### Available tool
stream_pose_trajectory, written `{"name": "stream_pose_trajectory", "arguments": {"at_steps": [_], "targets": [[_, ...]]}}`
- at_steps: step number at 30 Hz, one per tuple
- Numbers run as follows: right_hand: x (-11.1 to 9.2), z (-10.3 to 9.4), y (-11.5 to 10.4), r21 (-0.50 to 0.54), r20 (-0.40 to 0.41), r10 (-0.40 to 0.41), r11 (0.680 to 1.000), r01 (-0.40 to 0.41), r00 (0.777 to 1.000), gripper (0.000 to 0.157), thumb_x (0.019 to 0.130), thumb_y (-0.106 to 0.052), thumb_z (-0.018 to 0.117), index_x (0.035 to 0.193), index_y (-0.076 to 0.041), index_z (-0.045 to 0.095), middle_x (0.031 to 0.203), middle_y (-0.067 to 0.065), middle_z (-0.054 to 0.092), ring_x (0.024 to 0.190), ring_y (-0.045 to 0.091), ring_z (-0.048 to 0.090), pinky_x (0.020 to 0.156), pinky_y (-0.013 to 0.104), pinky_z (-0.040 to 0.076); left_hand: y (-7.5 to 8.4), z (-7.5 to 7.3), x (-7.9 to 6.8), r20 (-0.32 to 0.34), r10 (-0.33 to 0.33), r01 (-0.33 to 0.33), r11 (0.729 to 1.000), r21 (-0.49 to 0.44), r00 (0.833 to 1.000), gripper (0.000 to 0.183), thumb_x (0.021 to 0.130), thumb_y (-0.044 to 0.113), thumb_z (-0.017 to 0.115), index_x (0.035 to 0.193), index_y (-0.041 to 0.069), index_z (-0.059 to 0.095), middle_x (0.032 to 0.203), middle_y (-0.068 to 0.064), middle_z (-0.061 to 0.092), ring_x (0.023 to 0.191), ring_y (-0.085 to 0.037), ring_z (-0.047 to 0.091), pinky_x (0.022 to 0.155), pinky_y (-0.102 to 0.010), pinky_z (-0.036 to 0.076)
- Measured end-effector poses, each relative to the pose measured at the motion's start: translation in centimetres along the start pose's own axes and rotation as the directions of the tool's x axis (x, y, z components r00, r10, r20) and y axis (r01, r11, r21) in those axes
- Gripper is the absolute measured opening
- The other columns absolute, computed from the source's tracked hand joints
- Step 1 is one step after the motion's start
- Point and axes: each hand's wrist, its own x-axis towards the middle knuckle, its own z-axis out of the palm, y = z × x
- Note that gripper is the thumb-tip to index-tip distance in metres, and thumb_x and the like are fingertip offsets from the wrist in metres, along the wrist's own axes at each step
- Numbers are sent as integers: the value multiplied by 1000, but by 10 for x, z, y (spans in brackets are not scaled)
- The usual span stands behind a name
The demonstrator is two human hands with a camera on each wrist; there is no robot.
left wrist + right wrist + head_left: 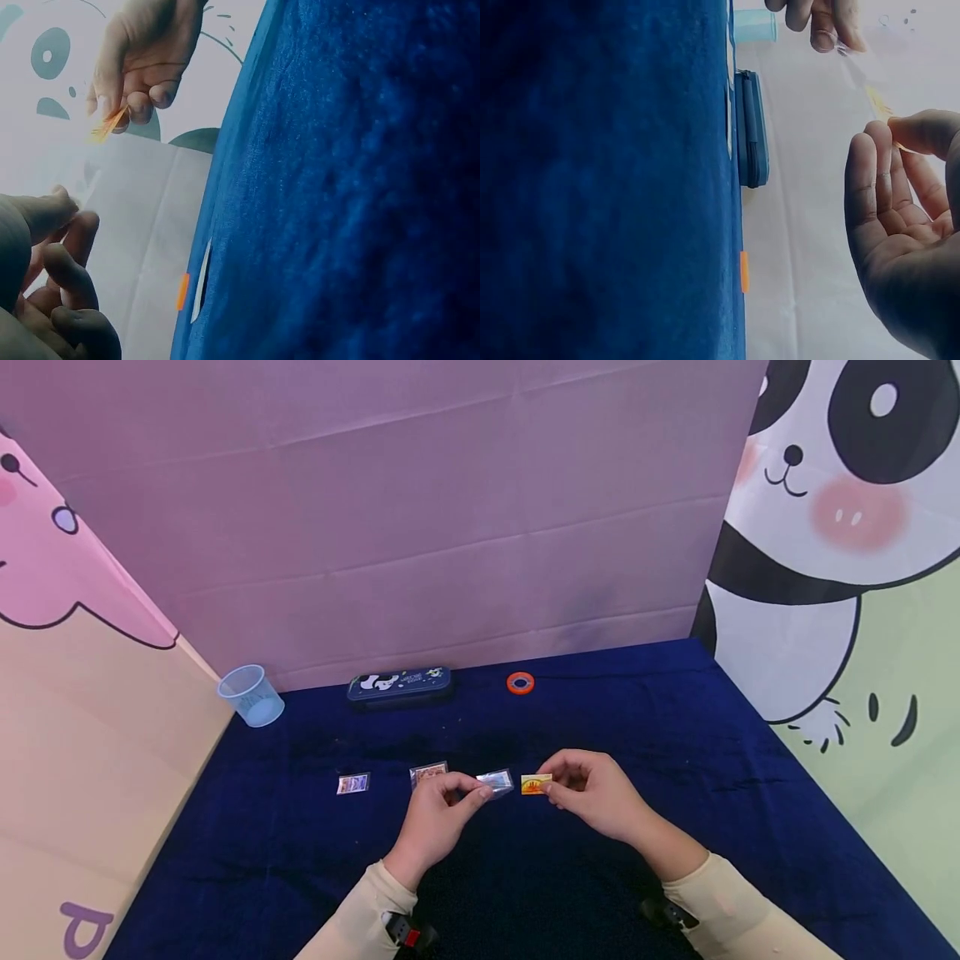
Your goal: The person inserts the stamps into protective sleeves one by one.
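Observation:
My left hand [435, 818] pinches a small clear plastic sleeve [495, 782] with a bluish picture by its left edge. Between thumb and fingertips my right hand [596, 793] holds a small yellow-orange picture card [536, 784], a short way right of the sleeve. Both are raised off the cloth, as the left wrist view shows with the card [109, 126] up in the air. Behind the left hand lies a reddish card in a clear sleeve [429, 772], partly hidden by the fingers. Farther left, a purple-and-white card [353, 783] lies flat.
Dark blue cloth [712, 760] covers the table. At the back stand a light blue plastic cup [253, 697] and a navy panda pencil case [400, 686]. An orange-red tape roll [520, 683] lies to their right. A pinkish fabric wall [450, 527] rises behind.

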Motion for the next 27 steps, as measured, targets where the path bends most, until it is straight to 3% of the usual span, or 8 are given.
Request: {"name": "stream_pose_trajectory", "arguments": {"at_steps": [5,9,16,22,27], "targets": [[0,3,-1,-10,-11,-5,1000,5,1000,12,96,-10,75,105,-16,73,88,4,69,74,22,68,62,32,57,-4,2,-1,8,-17,17,996,-84,1000,19,99,31,74,95,14,81,85,5,77,81,-13,65,69,-27,47],[0,4,-1,-11,-31,-7,1000,7,999,14,94,-7,75,105,-16,73,88,4,69,75,22,69,63,33,58,-5,2,-1,-2,-28,28,996,-82,1000,21,100,30,73,93,12,81,82,4,77,76,-12,57,67,-27,40],[-1,6,-2,-1,-43,-16,1000,16,999,13,95,-8,75,105,-16,73,89,3,70,76,21,71,66,34,59,-5,4,-3,43,-30,34,996,-84,999,22,101,30,70,92,13,80,84,4,77,91,-13,66,78,-30,47],[0,7,0,-8,-41,-17,1000,16,999,11,95,-9,76,104,-16,73,89,4,71,75,20,71,66,34,59,-5,5,-5,64,-32,38,995,-93,997,23,103,29,68,98,11,80,83,4,77,87,-16,65,75,-29,45],[0,7,0,-15,-32,-3,1000,3,999,10,95,-10,76,103,-17,73,87,5,70,75,29,70,62,32,57,-4,5,-6,60,-28,34,996,-88,998,25,103,30,68,99,8,80,82,6,77,77,-15,59,68,-28,42]]}}
